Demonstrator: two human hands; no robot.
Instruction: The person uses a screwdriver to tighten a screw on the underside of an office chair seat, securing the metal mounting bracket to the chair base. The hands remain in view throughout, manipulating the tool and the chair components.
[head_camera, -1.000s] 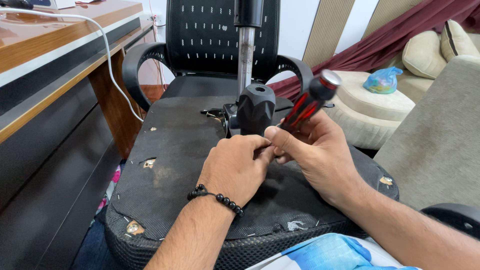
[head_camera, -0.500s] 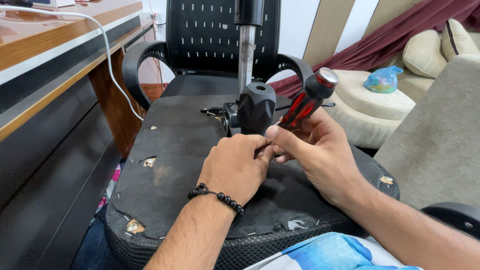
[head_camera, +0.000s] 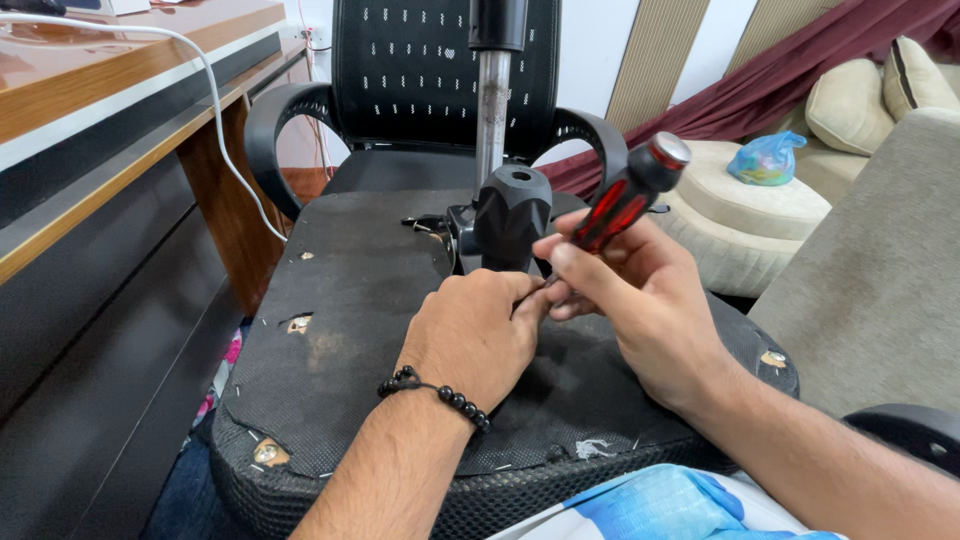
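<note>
Raised slightly, screwdriver (head_camera: 630, 195) handle protrudes above right hand's (head_camera: 640, 300) grip.

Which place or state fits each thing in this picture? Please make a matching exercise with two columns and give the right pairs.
Column 1
1. screwdriver
2. bead bracelet
3. white cable
4. blue plastic bag

Column 2
A. lies on the round cream cushion
B. hangs down from the wooden desk
C. held in the right hand, red and black handle up
D. sits around the left wrist, behind the left hand

Pairs: 1-C, 2-D, 3-B, 4-A
</note>
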